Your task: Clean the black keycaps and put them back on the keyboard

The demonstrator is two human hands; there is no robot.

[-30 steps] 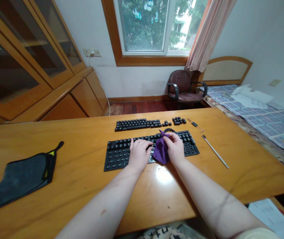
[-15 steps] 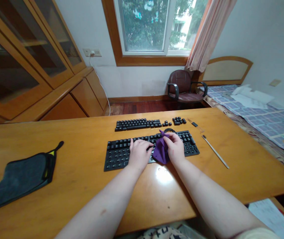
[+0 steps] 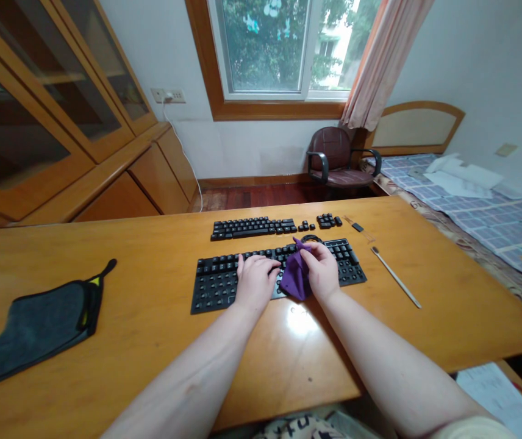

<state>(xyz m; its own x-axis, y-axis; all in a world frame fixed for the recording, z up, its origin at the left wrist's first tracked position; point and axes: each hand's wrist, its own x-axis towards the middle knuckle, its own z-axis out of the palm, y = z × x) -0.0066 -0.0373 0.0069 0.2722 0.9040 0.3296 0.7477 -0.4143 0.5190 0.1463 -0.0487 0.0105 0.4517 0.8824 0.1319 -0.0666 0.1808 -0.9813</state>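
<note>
A black keyboard (image 3: 215, 286) lies on the wooden table, with many keycaps off its lower rows. My left hand (image 3: 255, 277) rests over its middle, fingers bent to the right and a gap showing between thumb and forefinger. Nothing is visible in that hand. Pinched in the fingers of my right hand (image 3: 322, 268) is a purple cloth (image 3: 296, 277), which hangs over the keyboard right of the middle. The cloth and both hands hide the keys beneath them.
Loose black keycaps (image 3: 254, 228) stand in rows behind the keyboard. A keycap puller with wire loops (image 3: 357, 227) and a thin brush (image 3: 396, 277) lie to the right. At the left is a folded dark grey cloth (image 3: 44, 326). The table's near edge (image 3: 288, 416) runs below my arms.
My left thumb and fingers have come slightly closer together. The purple cloth and my right hand stay in nearly the same place.
</note>
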